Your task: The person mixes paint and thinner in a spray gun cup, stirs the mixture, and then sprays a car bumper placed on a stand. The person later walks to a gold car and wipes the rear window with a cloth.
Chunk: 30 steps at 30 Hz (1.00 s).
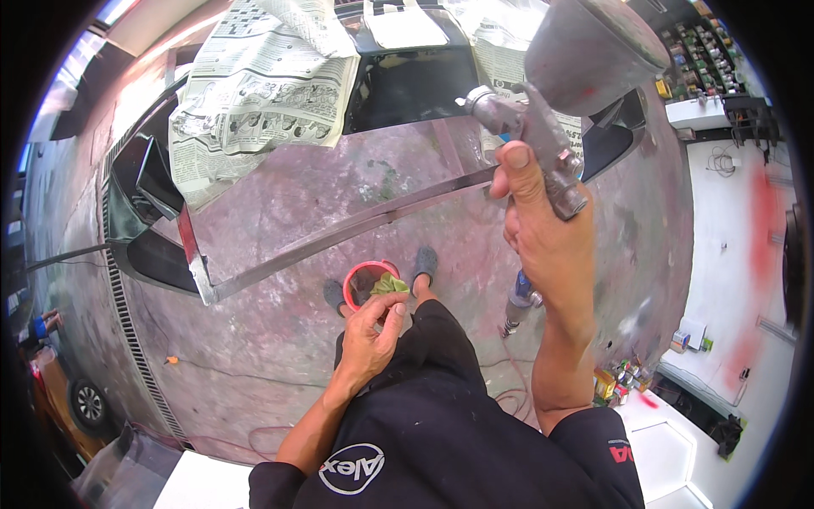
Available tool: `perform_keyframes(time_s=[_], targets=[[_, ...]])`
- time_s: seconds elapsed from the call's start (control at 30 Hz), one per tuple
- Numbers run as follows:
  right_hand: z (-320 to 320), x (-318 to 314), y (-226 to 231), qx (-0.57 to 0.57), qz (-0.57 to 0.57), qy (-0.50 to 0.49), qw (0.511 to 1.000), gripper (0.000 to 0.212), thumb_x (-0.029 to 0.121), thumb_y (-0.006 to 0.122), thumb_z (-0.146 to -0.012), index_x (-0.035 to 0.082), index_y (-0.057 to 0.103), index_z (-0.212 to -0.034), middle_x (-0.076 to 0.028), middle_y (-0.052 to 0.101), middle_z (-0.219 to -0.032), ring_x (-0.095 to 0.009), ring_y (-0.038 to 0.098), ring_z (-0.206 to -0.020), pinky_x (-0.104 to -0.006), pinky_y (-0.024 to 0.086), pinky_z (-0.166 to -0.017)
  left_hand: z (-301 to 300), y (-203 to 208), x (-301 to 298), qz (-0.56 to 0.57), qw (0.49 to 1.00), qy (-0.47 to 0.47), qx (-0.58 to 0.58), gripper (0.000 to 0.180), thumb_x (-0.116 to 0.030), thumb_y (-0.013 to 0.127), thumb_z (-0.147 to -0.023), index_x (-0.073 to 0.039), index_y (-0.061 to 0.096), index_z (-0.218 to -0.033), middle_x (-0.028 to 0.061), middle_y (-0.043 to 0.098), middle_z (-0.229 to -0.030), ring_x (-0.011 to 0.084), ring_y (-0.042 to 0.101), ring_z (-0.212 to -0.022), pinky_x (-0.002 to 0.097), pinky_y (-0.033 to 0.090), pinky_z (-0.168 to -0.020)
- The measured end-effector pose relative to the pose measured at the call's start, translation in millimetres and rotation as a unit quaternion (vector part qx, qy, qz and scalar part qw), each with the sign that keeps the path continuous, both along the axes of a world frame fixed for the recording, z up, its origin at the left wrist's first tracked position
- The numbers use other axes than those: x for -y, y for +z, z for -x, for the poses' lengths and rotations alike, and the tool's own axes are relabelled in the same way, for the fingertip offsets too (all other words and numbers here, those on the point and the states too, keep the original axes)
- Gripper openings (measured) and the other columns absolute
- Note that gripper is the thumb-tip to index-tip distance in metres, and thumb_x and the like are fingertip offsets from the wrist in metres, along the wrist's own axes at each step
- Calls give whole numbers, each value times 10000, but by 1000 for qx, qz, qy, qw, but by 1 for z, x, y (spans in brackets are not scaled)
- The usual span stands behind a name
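"What does the right hand [544, 225] have?"

"A spray gun [536, 129] — it's in the upper right of the frame. The fingers are curled tight around its handle, and the thumb points up."

"What's the big grey thing on it?"

"That's its cup [593, 64]. It sits on top, near the top edge of the frame, and it leans over. The gun's silver nose points left."

"I see a blue and silver piece [519, 301] too."

"Yes, it shows right of the middle, just beside the wrist. I can't tell how it joins the gun."

"And the left hand [369, 346]?"

"It's a bit below the middle of the frame. Its thumb and first finger are close together, with a narrow gap. A crumpled green thing [392, 285] shows just past the fingertips — I can't tell if they hold it or if it lies in the red bucket [353, 275]."

"Where's the bucket?"

"On the floor [254, 352], between two feet in grey shoes [426, 263]."

"What's that long grey bar [314, 243]?"

"I don't know, but it slants across the middle of the frame, and its high end is near the right hand. Big newspaper sheets [246, 119] hang at the upper left, beside a dark window [411, 85] at the top middle."
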State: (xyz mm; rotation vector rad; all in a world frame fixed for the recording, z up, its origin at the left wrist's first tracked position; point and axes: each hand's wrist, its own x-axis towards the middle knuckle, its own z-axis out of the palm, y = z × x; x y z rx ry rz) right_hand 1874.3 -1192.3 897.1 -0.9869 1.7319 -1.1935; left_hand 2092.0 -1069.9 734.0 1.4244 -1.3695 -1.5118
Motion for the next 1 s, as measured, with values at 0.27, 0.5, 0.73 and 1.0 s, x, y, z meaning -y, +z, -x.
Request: perform_keyframes(time_s=[0.27,0.5,0.73,1.0], targets=[[-30,0,-1,-60,38,36,997,425,439,788,-1045,27,723,-1128,36,607,-813,-50,472,-743,-257,392,-640,-10,-3,-4,11,1000,21,-8,219,-141,684,-1082,9,755,-1226,87,730,-982,156,693,-808,304,537,-798],[-61,-12,3,-28,13,98,995,403,391,804,-1040,18,702,-1153,8,638,-818,-54,521,-694,-264,426,-593,-20,-3,-7,1,999,39,-20,217,-143,673,-1090,4,757,-1226,90,740,-1013,154,707,-799,305,549,-767],[-65,-12,0,-77,21,116,990,406,375,806,-1040,11,700,-1185,2,661,-829,-64,553,-718,-272,459,-628,-29,-7,-10,14,998,46,-32,230,-168,683,-1093,-2,752,-1236,92,744,-1036,155,686,-801,310,548,-754],[-71,-10,0,-117,54,103,986,390,387,776,-1061,16,710,-1163,21,631,-835,-66,524,-775,-276,435,-676,-35,-7,-13,27,998,47,-25,235,-175,683,-1096,1,754,-1235,88,737,-1028,155,664,-809,302,536,-766]])
